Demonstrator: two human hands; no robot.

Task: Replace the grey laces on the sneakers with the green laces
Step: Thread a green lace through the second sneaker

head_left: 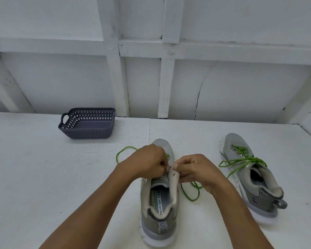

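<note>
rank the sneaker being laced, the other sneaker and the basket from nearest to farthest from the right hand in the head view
From the right hand:
1. Sneaker being laced: touching, directly under both hands.
2. Other sneaker: to the right, already wearing green laces.
3. Basket: far left, toward the wall.

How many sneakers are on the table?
2. One sneaker lies in the middle under both hands; the other lies to the right, already laced green. None seem hidden.
</note>
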